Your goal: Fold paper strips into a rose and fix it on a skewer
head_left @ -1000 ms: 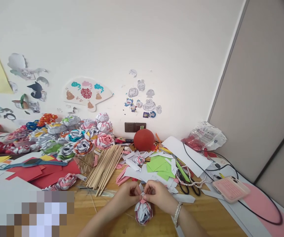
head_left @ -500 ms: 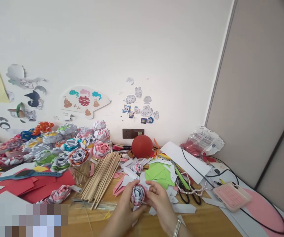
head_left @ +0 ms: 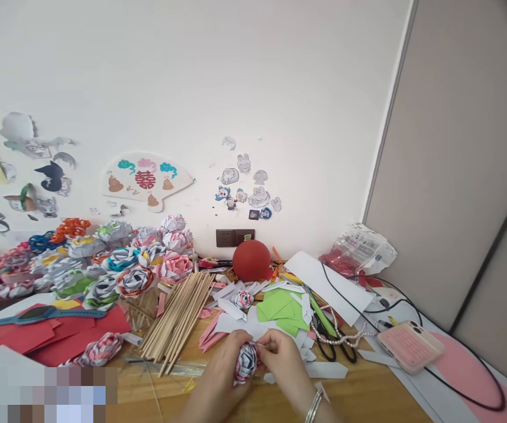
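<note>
Left hand (head_left: 223,371), fingers curled, cups the paper flower (head_left: 247,362) — presumably for steadiness — while right hand (head_left: 280,359) pinches its upper edge.

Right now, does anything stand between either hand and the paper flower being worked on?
Nothing visible does. The left hand cups the paper flower directly, and the fingers of the right hand are at its upper right edge. The wooden sticks lie to the left, out of the way.

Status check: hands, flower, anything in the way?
Left hand cups paper flower. Right hand pinches at its edge. Green paper, wooden sticks lie beyond; nothing seen blocking.
</note>
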The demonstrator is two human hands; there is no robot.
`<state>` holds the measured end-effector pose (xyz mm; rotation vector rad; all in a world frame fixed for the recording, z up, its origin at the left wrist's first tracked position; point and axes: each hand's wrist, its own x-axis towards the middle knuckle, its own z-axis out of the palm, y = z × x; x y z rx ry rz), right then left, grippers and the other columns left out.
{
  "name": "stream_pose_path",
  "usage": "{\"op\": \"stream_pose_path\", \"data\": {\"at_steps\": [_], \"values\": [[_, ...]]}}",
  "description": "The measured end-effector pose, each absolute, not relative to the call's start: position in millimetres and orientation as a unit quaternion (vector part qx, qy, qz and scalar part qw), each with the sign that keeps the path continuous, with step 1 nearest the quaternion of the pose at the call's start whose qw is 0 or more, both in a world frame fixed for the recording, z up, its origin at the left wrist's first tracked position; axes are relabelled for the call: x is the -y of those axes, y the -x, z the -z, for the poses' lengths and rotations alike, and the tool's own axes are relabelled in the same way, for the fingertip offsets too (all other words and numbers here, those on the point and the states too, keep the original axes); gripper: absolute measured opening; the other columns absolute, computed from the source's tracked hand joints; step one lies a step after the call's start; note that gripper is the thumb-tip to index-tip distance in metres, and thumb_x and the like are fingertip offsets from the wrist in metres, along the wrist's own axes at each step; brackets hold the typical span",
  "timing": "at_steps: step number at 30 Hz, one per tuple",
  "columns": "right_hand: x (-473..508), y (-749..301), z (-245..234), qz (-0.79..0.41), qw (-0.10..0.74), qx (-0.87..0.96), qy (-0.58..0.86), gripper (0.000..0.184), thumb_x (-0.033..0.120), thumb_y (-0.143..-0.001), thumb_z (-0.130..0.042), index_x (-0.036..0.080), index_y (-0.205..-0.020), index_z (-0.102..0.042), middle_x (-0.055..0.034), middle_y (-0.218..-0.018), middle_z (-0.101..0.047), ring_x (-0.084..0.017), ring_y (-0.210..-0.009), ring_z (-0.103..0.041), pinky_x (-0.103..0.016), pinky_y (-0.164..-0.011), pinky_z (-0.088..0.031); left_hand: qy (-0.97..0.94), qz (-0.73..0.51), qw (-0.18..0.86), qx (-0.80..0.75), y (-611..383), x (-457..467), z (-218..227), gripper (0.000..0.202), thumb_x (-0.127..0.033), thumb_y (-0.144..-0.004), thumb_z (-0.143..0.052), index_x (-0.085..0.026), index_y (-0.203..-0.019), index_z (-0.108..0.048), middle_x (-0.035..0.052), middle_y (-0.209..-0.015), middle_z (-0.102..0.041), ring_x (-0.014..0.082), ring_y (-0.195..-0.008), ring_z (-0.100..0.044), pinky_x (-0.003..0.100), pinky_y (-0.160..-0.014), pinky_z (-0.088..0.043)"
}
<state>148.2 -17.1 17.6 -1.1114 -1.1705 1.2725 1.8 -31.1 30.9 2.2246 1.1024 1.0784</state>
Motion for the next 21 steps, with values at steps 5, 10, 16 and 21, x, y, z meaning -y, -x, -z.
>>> {"op": "stream_pose_path", "data": {"at_steps": [5,10,16,21], "values": [[20,-148,-23,-0.424,0.534,0.547,0.485,0.029,0.045,-0.068,-0.064,0.016,-0.069,-0.065,-0.0061,-0.067,-0.067,-0.021,-0.063,-0.061,-0.030,-0.058,-0.046,-0.794,-0.400,0.204,-0.410,-1,30,-33,0.034,-0.007,-0.068,-0.051,-0.024,-0.098,-0.052,0.0043,-0.094,-0.061,0.0213,-0.086,-0.059,0.028,-0.076,-0.046],[34,-145,-34,-0.428,0.489,0.588,0.481,0.048,0.055,-0.076,-0.052,0.016,-0.098,-0.069,-0.0111,-0.090,-0.070,-0.029,-0.083,-0.063,-0.040,-0.074,-0.047,-0.762,-0.425,0.206,-0.444,1,30,-33,0.036,-0.007,-0.066,-0.053,-0.023,-0.098,-0.051,0.0035,-0.093,-0.062,0.0212,-0.083,-0.059,0.028,-0.074,-0.046],[43,-139,-32,-0.380,0.500,0.615,0.477,0.057,0.060,-0.073,-0.054,0.019,-0.112,-0.063,-0.0143,-0.108,-0.064,-0.033,-0.103,-0.055,-0.045,-0.092,-0.038,-0.703,-0.471,0.300,-0.441,0,26,-34,0.033,-0.014,-0.069,-0.057,-0.022,-0.099,-0.049,0.0046,-0.095,-0.060,0.0219,-0.086,-0.058,0.030,-0.077,-0.045],[26,-151,-32,-0.514,0.537,0.551,0.380,0.060,0.064,-0.067,-0.060,0.016,-0.102,-0.062,-0.0130,-0.100,-0.064,-0.027,-0.091,-0.059,-0.038,-0.077,-0.048,-0.635,-0.518,0.456,-0.346,3,20,-31,0.049,-0.038,-0.061,-0.070,-0.022,-0.100,-0.045,0.0020,-0.086,-0.058,0.0201,-0.078,-0.057,0.029,-0.071,-0.046]]}}
